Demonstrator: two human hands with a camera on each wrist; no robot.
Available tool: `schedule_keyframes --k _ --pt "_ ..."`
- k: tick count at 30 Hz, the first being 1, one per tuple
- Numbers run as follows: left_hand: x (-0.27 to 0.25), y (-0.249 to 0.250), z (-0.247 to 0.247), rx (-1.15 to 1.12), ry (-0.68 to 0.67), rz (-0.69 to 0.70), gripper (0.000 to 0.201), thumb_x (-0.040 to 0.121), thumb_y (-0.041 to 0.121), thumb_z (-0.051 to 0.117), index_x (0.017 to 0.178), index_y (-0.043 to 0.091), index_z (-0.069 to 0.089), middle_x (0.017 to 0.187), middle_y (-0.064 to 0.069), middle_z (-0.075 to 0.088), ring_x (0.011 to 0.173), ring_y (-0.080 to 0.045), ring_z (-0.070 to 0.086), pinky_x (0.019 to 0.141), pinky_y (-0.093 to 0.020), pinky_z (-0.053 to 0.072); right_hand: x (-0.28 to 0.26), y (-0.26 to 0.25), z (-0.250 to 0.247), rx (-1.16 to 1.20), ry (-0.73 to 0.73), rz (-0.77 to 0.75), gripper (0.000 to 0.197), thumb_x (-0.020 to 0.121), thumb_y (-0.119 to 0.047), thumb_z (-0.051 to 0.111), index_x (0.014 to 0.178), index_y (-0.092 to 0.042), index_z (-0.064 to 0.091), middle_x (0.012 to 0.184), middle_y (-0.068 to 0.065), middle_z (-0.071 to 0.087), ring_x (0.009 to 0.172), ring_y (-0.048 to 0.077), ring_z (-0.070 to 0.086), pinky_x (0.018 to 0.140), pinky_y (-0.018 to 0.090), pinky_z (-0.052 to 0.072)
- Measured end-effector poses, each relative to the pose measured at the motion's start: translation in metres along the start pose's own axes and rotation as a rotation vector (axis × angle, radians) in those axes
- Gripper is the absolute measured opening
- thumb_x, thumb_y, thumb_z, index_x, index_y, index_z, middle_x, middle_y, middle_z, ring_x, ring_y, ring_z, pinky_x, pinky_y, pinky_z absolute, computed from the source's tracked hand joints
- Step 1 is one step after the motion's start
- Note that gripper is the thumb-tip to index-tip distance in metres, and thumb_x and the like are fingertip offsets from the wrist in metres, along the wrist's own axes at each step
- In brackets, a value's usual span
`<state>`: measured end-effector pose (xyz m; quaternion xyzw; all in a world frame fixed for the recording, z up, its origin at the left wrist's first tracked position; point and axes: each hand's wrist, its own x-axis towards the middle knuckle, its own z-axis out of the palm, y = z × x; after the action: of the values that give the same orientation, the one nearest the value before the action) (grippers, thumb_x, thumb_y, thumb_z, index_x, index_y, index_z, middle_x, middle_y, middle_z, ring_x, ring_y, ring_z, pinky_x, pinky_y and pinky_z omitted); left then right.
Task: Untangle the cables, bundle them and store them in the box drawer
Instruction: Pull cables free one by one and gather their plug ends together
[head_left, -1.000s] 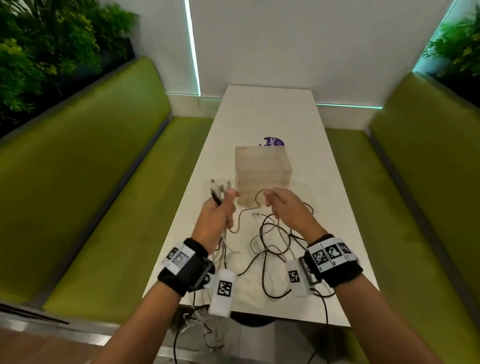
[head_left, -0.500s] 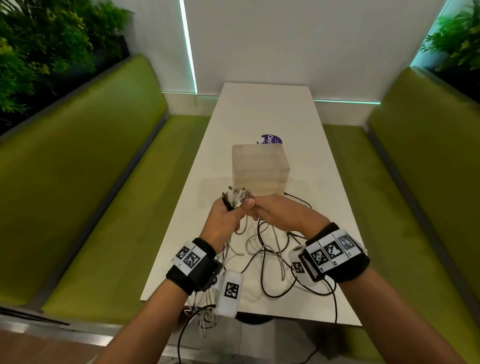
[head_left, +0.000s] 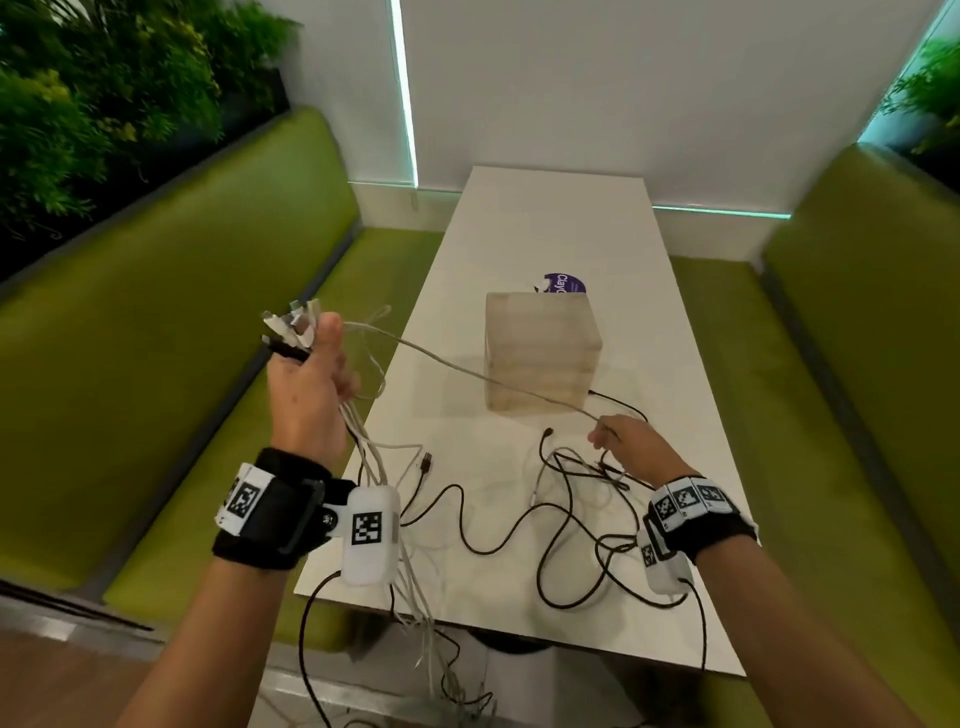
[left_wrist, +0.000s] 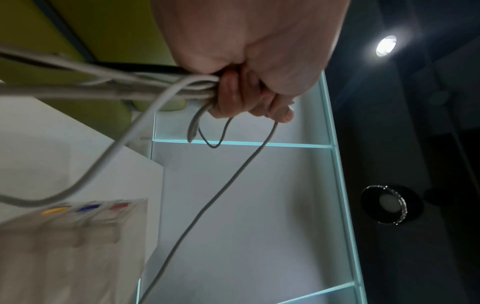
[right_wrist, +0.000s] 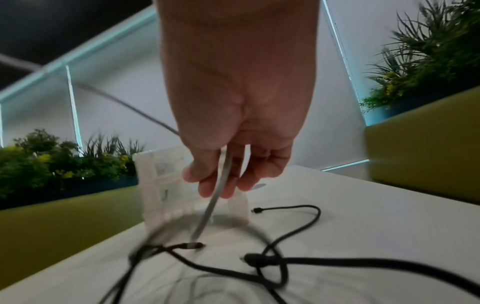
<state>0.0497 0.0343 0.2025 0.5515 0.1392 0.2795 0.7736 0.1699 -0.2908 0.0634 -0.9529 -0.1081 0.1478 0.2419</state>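
Observation:
My left hand (head_left: 311, 374) is raised over the table's left edge and grips a bunch of white and black cable ends (head_left: 291, 327); their lengths hang down off the front edge. In the left wrist view the fingers (left_wrist: 233, 96) curl round the white cables (left_wrist: 124, 86). One grey cable (head_left: 467, 371) stretches from that fist down to my right hand (head_left: 623, 447), which pinches it low over the table; the right wrist view shows the grey cable (right_wrist: 218, 197) running between the fingers (right_wrist: 207, 185). Black cables (head_left: 566, 509) lie tangled on the table. The translucent box drawer (head_left: 540, 358) stands behind.
The white table (head_left: 561, 228) runs between two green benches (head_left: 156, 374). A purple round label (head_left: 563, 283) lies behind the box. Plants line the upper left and right. Loose cable ends dangle below the table's front edge (head_left: 441, 670).
The hands, together in front of the box half a second ago, have pulled apart: the left rose up and left with the bunch, the right went down and right, drawing the grey cable taut.

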Motion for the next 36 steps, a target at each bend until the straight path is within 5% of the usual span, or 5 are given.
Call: schedule_keyframes --k 12,21,25,29,36 --pt "0.012 0.019 -0.013 -0.061 0.16 0.094 0.025 0.095 0.032 0.057 0.073 0.022 0.05 0.051 0.01 0.033 0.046 -0.008 0.029 0.048 -0.025 0.028 -0.006 0.015 -0.017 0.104 0.122 0.125 0.033 0.088 -0.02 0.06 0.058 -0.015 0.047 0.046 -0.016 0.051 0.058 0.01 0.047 0.051 0.025 0.031" --pt "0.021 0.017 -0.013 -0.135 0.268 0.055 0.022 0.094 0.034 0.058 0.076 0.022 0.054 0.053 0.009 0.032 0.045 -0.007 0.031 0.047 -0.023 0.031 -0.013 0.012 -0.028 0.693 0.254 0.054 0.017 0.092 -0.01 0.054 0.091 -0.003 0.069 0.092 0.018 0.067 0.083 0.026 0.066 0.079 0.039 0.058" --pt "0.021 0.022 -0.017 -0.171 0.312 0.068 0.021 0.095 0.032 0.057 0.077 0.022 0.053 0.051 0.011 0.033 0.046 -0.006 0.03 0.048 -0.022 0.03 -0.014 0.013 -0.037 0.22 0.324 0.048 0.034 0.087 -0.044 0.059 0.089 -0.011 0.07 0.088 0.008 0.06 0.079 0.022 0.057 0.072 0.036 0.049" --pt "0.024 0.024 -0.024 -0.188 0.333 0.082 0.02 0.095 0.032 0.057 0.078 0.021 0.053 0.051 0.011 0.032 0.047 -0.006 0.03 0.047 -0.021 0.032 -0.017 0.019 -0.039 0.444 0.303 0.143 0.015 0.087 -0.018 0.067 0.079 -0.005 0.066 0.074 0.011 0.064 0.057 0.019 0.057 0.054 0.027 0.05" --pt "0.017 0.02 -0.015 -0.174 0.247 0.078 0.022 0.096 0.031 0.055 0.077 0.022 0.052 0.05 0.011 0.033 0.047 -0.006 0.03 0.046 -0.022 0.031 -0.038 0.001 -0.039 0.751 0.174 -0.078 0.01 0.083 0.004 0.064 0.093 0.005 0.067 0.092 0.022 0.07 0.083 0.024 0.069 0.072 0.02 0.056"
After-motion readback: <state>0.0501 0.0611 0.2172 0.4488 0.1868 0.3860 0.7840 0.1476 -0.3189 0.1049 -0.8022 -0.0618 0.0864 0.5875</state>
